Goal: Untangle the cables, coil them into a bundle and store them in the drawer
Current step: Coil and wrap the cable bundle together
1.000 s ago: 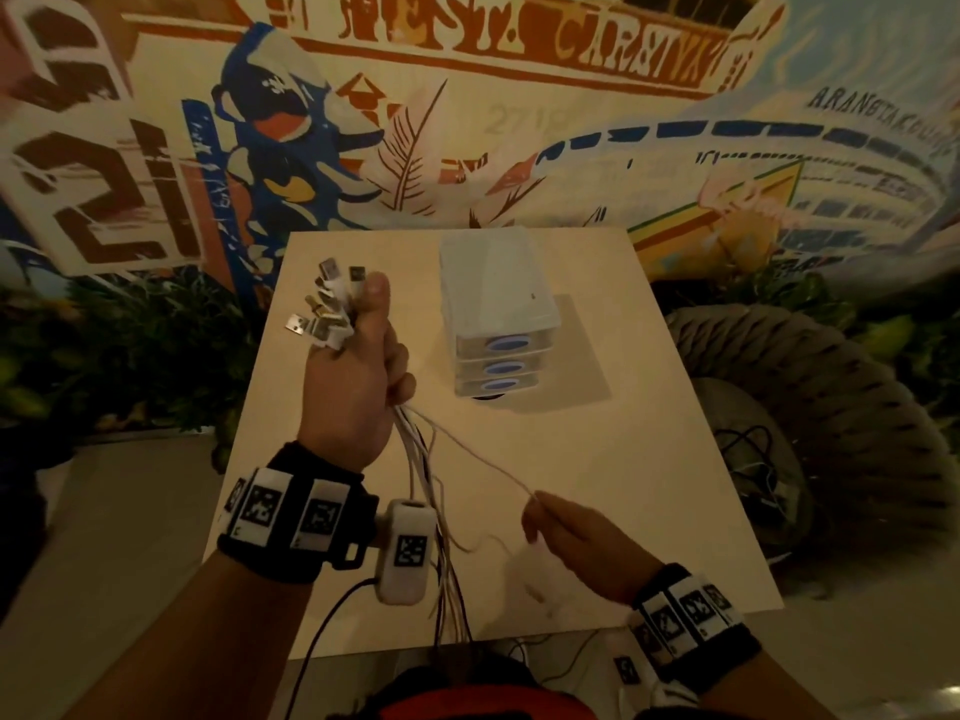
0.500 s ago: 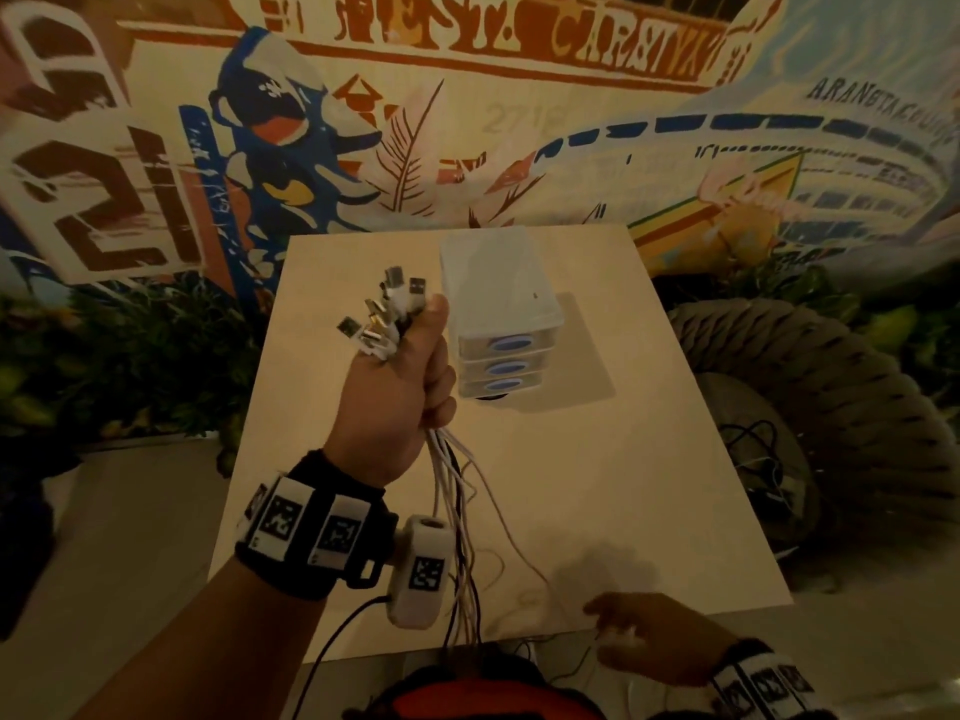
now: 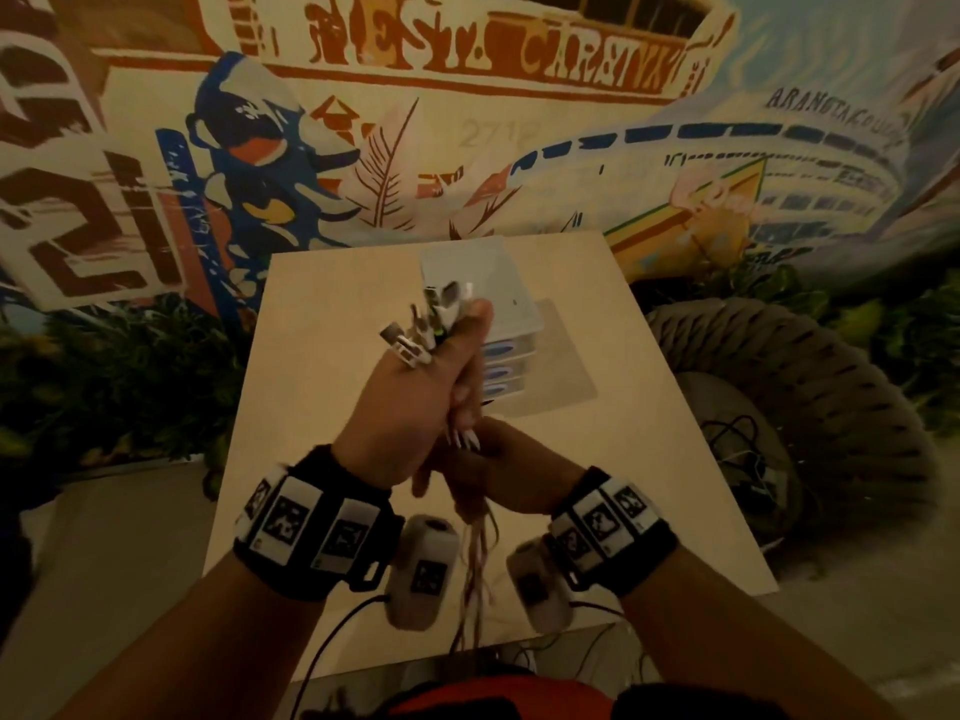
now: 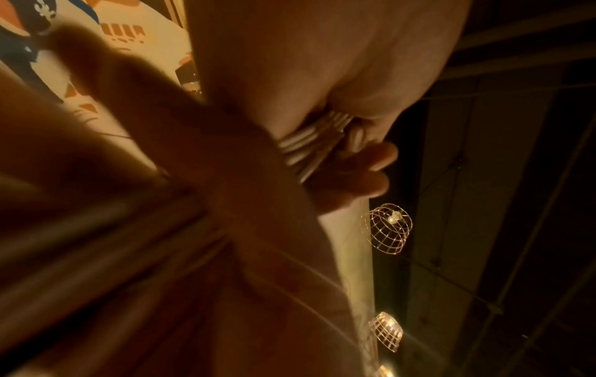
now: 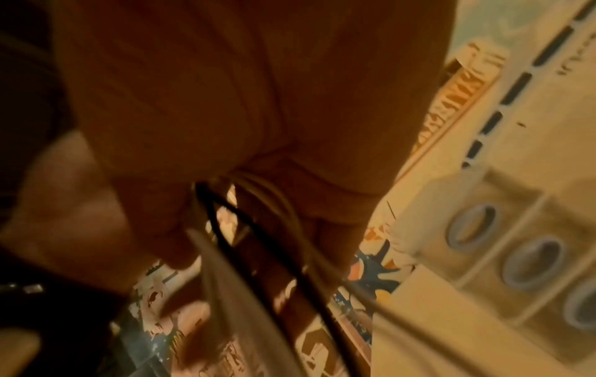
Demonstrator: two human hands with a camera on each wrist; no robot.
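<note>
The right hand (image 3: 498,475) has come up from the table (image 3: 322,387) edge to close around the cables (image 3: 475,558) just below the left hand (image 3: 410,407), whose fist grips the plug ends at the drawer unit's (image 3: 511,324) seven o'clock.

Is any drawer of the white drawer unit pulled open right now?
No: all three blue-handled fronts of the drawer unit sit flush in the head view.

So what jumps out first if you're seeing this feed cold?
The left hand, raised mid-frame over the table, grips a bunch of cables with their plugs fanning out above the fist. The right hand closes round the strands just below. Behind stands a small white drawer unit, drawers shut.
</note>
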